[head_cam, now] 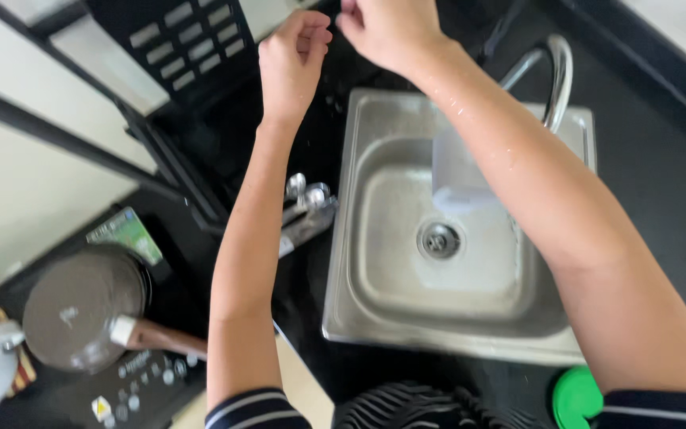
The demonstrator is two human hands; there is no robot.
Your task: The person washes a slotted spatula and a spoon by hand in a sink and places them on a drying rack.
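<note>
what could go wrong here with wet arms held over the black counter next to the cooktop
Water beads on the right forearm, and both hands, the left hand and right hand, are raised beyond the stainless steel sink, so drips may land on the black counter. The grey frying pan sits on the black cooktop near the left elbow, so a backward swing might knock its handle.

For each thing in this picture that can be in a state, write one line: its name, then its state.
Left hand: raised, fingers curled, holding nothing visible.
Right hand: raised beside the left, wet forearm.
Sink: basin without dishes, drain uncovered.
Tap: curved over the sink; no running water seen.
Pan: on the cooktop, handle pointing right.
</note>
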